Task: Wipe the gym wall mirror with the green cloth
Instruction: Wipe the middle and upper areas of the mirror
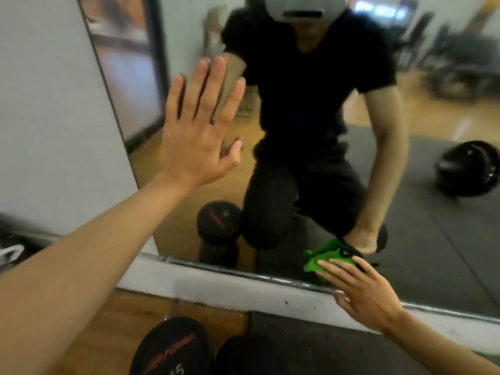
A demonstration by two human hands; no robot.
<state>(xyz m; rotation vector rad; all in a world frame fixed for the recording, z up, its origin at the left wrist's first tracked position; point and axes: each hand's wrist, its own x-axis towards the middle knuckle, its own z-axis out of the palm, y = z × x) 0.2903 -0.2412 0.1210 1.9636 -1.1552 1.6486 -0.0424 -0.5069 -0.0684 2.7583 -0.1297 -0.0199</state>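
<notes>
L hand (200,131), grip spread, flat on mirror (405,212) nr left edge; R hand (362,290), grip flat, presses green cloth (313,266) at bottom edge.

Floor (108,315): wood on L, black mat (297,345) on R. The seam runs from the white baseboard (216,288) toward btm edge. Dumbbell (167,347) lies at btm centre: L head over wood, w/ red lettering and "45"; R head dark, at the seam. Far L by the wall, a dark item (10,253) w/ white strap, too blurred to tell what. Mirror (446,253) reflects the dumbbell, plus a black round thing (468,169) on mat.
</notes>
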